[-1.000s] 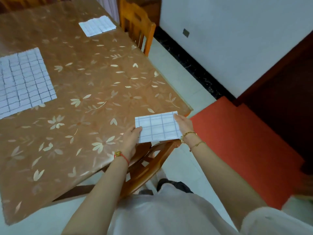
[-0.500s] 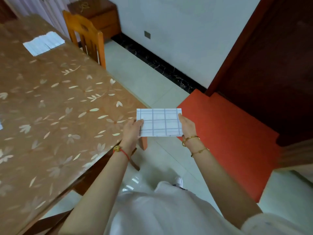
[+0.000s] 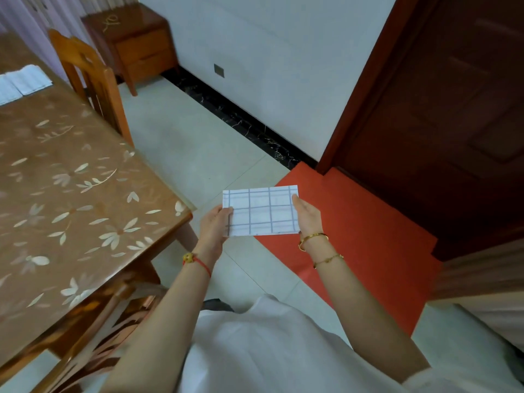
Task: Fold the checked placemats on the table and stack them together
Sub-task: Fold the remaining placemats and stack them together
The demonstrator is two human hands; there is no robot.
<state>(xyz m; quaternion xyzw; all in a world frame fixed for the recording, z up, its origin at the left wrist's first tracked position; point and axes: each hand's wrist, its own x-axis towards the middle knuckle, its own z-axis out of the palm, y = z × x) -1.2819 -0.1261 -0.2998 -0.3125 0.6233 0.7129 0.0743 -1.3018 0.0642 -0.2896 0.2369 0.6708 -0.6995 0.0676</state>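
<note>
A folded white placemat with a grey check [image 3: 262, 210] is held in the air over the floor, to the right of the table's corner. My left hand [image 3: 215, 226] grips its left edge and my right hand [image 3: 307, 215] grips its right edge, thumbs on top. Another folded checked placemat [image 3: 21, 82] lies on the table at the far left edge of the view, partly cut off.
The table [image 3: 71, 211] with its brown flowered cover fills the left side. A wooden chair [image 3: 90, 80] stands at its far side, and another chair back [image 3: 93, 344] is tucked under the near edge. A red mat [image 3: 354, 236] lies before a dark door; a wooden cabinet [image 3: 133, 43] stands by the wall.
The view has swung right, away from the table. The folded placemat, held in both hands, has gone from the table's corner out over the floor. The large unfolded placemat has left the view.
</note>
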